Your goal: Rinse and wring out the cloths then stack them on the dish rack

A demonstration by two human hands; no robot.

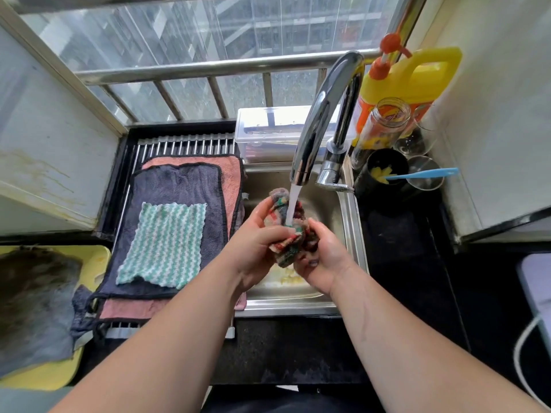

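**Rinsing a cloth under the tap**

A big window [208,31] fills the top, with a metal rail [208,67] across it. Below it lies a black counter [298,347].

On the left part of the counter sits the rack [185,143], made of thin metal bars. Three cloths lie flat on it in a pile. The pink cloth [231,180] is at the bottom. The blue cloth [179,192] lies on that. The green cloth [165,242], with white wavy stripes, is on top.

Left of the rack, a grey cloth [32,308] lies on a yellow board [44,374].

The metal sink [353,234] is just beside the rack, on its right. A shiny tap [322,114] bends over the sink, and water [293,201] runs down from it.

A yellow bottle [417,76] with an orange pump stands to the right of the tap. A clear box [268,132] sits behind the sink, by the window.

Both hands are over the sink, under the tap. The left hand [256,248] grips the left side of a bunched-up checked cloth [287,242], with its fingers curled round it. The right hand [322,260] grips the right side, with its fingers curled under and its thumb on top. The water falls onto the cloth between the two hands.

Near the bottle stand a jar [381,123], a black cup [384,171] and a glass [425,177]. A thin blue stick [426,173] lies across the cup and the glass.
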